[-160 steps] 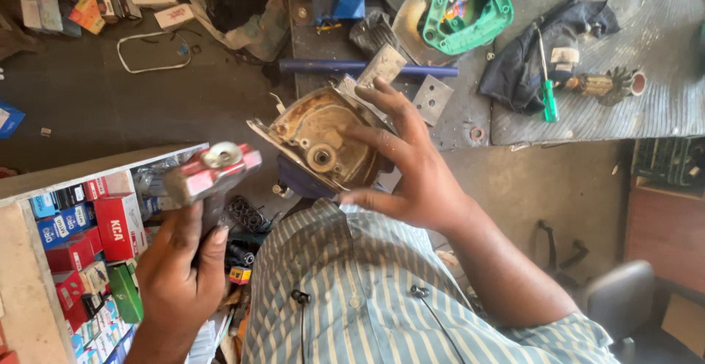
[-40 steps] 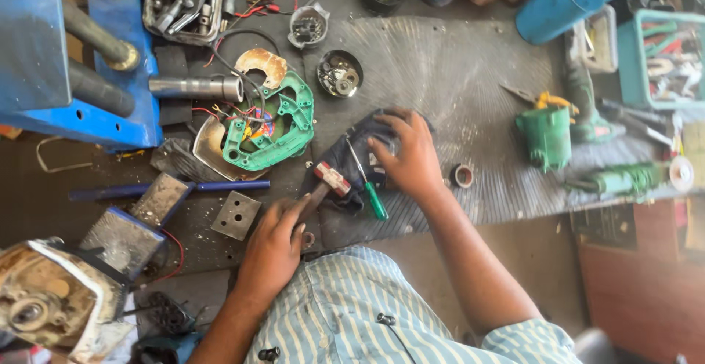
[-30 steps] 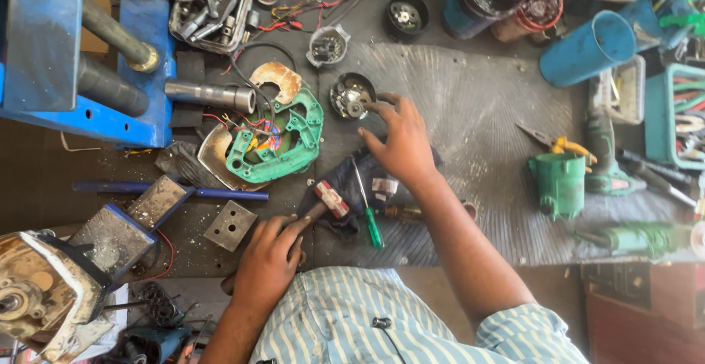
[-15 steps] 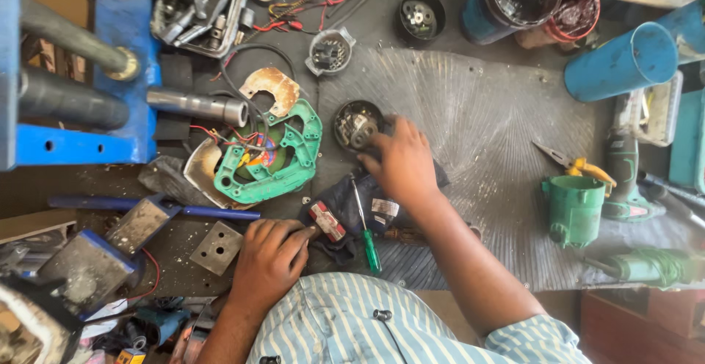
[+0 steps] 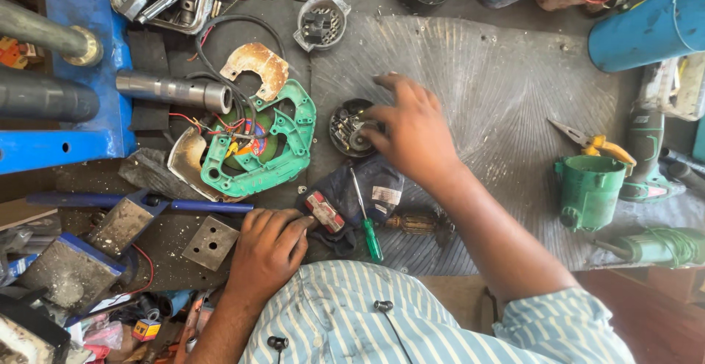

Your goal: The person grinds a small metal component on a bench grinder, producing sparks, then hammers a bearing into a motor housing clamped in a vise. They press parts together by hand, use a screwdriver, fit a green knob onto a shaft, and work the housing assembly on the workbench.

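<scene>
The dark grey surface [image 5: 514, 100] looks like matt rubber with fine scratchy lines. The round black motor part [image 5: 351, 128] under the right hand [image 5: 415, 133] is dull metal and plastic. The green plastic cover [image 5: 290, 147] on the left looks smooth and a bit dusty, and the rusty brown metal plate [image 5: 257, 63] beside it looks rough. The dark blue cloth [image 5: 382, 188] is soft and matt. The green-handled screwdriver [image 5: 365, 213] has a shiny metal shaft. The striped shirt [image 5: 352, 327] is thin cloth.

Round motor part [image 5: 349, 125] half hidden under right hand [image 5: 411, 133]; blue pipe [image 5: 646, 30] cut off.
</scene>
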